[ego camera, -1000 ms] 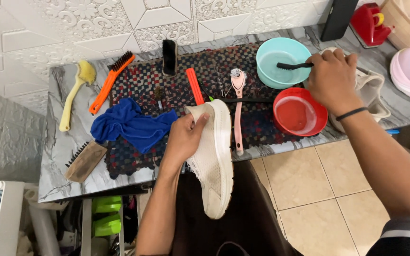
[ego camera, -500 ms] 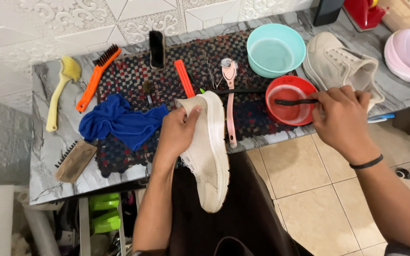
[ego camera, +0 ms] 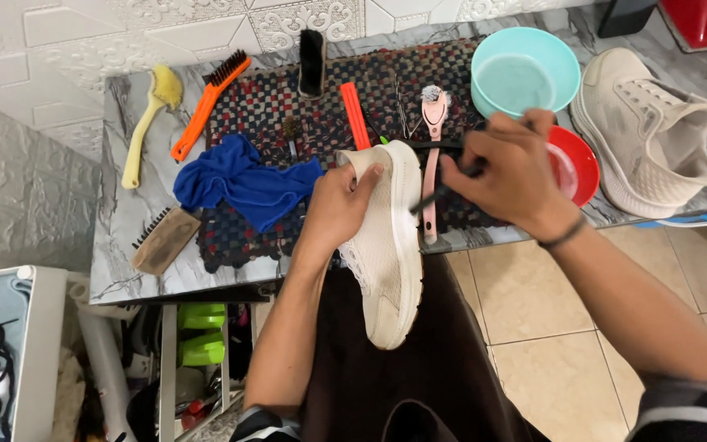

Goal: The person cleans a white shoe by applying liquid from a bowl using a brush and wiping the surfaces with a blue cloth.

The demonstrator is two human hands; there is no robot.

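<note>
Fingers of the left hand [ego camera: 339, 205] are gripping a cream mesh sneaker [ego camera: 386, 245] at centre frame, sole turned right, heel over the grey marble counter [ego camera: 124, 237]. Right hand [ego camera: 505, 172] is pinching a thin black brush [ego camera: 439, 190] against the sole, beside a red plastic bowl [ego camera: 581, 164].

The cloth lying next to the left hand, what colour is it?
The cloth is plain bright blue, crumpled on the checked mat; the head view shows it clearly.

cloth [ego camera: 243, 182] left of held shoe [ego camera: 388, 245]; bowls [ego camera: 525, 78] right, 2nd shoe [ego camera: 652, 135] further right.
</note>
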